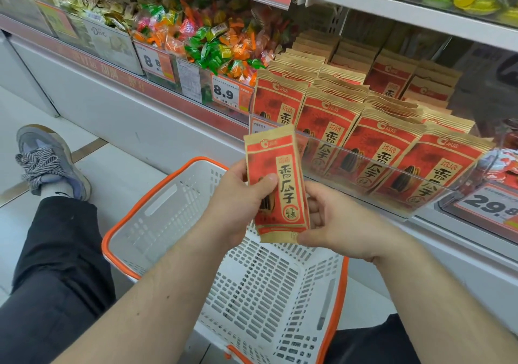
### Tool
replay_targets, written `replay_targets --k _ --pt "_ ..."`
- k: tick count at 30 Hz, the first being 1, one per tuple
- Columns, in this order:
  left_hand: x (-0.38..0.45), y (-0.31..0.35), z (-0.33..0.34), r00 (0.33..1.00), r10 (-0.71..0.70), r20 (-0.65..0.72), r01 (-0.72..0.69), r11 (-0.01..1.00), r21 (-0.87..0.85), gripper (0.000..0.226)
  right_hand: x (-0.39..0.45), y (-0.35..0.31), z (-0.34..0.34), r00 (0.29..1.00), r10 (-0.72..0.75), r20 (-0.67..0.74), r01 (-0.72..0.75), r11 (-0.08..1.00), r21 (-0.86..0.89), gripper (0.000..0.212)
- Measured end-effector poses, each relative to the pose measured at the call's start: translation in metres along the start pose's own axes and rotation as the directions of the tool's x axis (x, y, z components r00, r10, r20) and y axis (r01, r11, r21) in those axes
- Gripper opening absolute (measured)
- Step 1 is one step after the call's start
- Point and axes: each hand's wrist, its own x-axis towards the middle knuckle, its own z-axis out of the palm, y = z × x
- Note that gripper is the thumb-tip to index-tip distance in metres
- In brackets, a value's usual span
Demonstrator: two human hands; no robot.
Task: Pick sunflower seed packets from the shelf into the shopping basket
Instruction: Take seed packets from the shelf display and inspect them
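A red and tan sunflower seed packet (283, 178) stands upright above the white shopping basket (173, 201) with the orange rim. My left hand (241, 198) grips its left edge, thumb across the front. My right hand (333, 220) holds its lower right corner from behind, with the thumb at the bottom edge. Rows of matching seed packets (392, 150) stand on the shelf behind a clear plastic front, just right of and above my hands. The basket interior that shows holds nothing.
Wrapped candies (218, 41) fill the shelf bin at upper left, with price tags (224, 93) below. A white cabinet front (120, 103) runs under the shelf. My legs and a grey shoe (47, 162) rest on the floor left of the basket.
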Motion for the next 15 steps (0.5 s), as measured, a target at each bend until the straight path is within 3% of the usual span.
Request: replay_targets --k 3,5,7,10,15 --pt "0.000 -0.005 0.003 0.997 -0.013 -0.072 0.020 0.994 0.103 0.032 0.004 -0.001 0.013 0.998 0.025 -0.051 -0.039 0.953 -0.300 0.060" --pt "-0.002 -0.005 0.004 0.996 -0.027 -0.087 0.037 0.993 0.115 0.041 0.006 -0.004 0.019 0.998 0.045 -0.051 -0.060 0.927 -0.369 0.053" --pt "0.000 -0.007 0.001 0.996 -0.063 -0.065 0.072 0.988 0.134 0.046 0.006 -0.005 0.019 0.998 0.048 -0.045 -0.060 0.940 -0.335 0.039" --pt "0.000 -0.009 -0.002 0.990 -0.117 0.082 0.107 0.987 0.118 0.043 0.005 -0.008 0.011 0.990 -0.009 -0.142 -0.022 0.976 -0.218 0.010" --pt "-0.005 -0.011 -0.002 0.963 -0.094 0.251 0.059 0.988 0.146 0.043 0.004 -0.013 0.010 0.951 -0.081 -0.297 0.061 0.995 -0.074 0.017"
